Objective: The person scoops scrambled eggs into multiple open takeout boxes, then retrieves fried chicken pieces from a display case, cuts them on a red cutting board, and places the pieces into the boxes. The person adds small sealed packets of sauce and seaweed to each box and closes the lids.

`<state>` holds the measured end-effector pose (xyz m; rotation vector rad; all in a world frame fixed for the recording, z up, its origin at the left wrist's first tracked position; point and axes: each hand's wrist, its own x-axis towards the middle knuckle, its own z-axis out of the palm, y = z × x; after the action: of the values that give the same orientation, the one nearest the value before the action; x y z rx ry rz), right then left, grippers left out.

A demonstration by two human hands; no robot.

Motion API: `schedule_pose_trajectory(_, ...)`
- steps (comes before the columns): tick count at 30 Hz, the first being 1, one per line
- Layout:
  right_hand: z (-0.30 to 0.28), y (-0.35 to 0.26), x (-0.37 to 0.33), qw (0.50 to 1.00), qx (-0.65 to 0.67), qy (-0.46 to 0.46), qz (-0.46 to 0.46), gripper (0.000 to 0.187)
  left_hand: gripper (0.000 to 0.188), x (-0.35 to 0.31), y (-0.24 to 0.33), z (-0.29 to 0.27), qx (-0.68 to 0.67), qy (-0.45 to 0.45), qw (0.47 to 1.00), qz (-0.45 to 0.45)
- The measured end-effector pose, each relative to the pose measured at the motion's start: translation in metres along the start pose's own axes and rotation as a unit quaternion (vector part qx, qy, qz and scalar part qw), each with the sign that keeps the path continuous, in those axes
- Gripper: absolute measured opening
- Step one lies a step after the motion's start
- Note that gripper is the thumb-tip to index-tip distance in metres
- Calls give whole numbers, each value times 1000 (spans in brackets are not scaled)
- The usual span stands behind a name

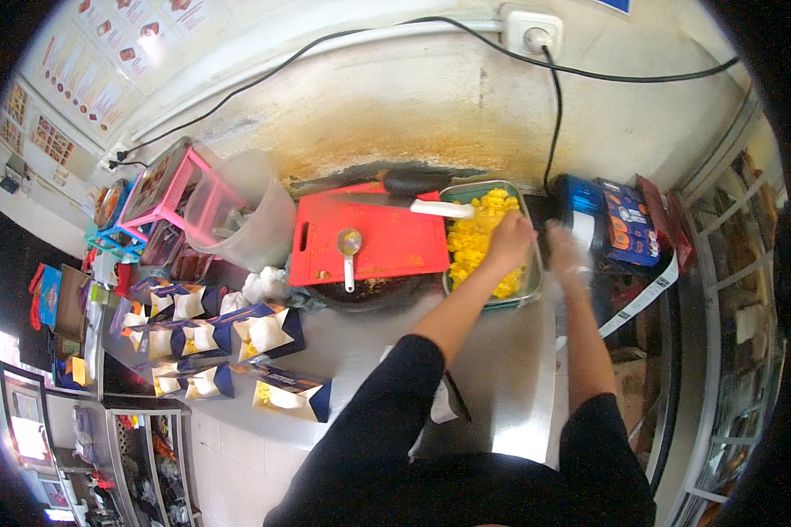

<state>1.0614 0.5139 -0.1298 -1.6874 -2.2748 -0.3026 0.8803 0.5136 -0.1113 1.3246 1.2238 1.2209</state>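
My left hand [511, 239] is over the right side of a green-rimmed clear tub [490, 304] filled with yellow chunks of food [468, 239]. Its fingers are curled together; whatever they hold, if anything, is hidden. Just right of the tub, my right hand [568, 252] is raised and smeared by motion, so its fingers are hard to read. A knife [442, 208] lies across the red cutting board [395, 241], its white handle reaching over the tub's left edge. On the board rests a metal scoop [349, 257].
Several dark-blue paper boxes [292, 391] with white paper and yellow bits stand at left on the metal counter [369, 329]. Behind them are a clear bucket [253, 215] and a pink rack [169, 193]. A blue-black device [580, 206] trails a paper strip [640, 299] at right.
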Motion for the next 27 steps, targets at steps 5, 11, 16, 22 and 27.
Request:
schedule_pose_trajectory(5, -99, -46, 31, 913, 348, 192, 98, 26, 33, -14, -32, 14, 246, -214, 945, 27)
schedule_pose_trajectory(11, -82, -251, 35, 931, 328, -80, -137, 21, 44, -164, -59, -44, 198, -186, 944, 188)
schedule_pose_trajectory(16, -43, -379, 47, 948, 188, -254, -48, 35, 39, -243, -61, -150, 321, -218, 920, -55)
schedule_pose_trajectory(22, -9, -334, 42, 893, 417, -170, -27, 36, 38, -247, -35, -204, 174, -99, 975, -100)
schedule_pose_trajectory(27, -28, -189, 6, 929, -126, 230, -262, 17, 51, -195, -41, -146, -220, -72, 930, -287)
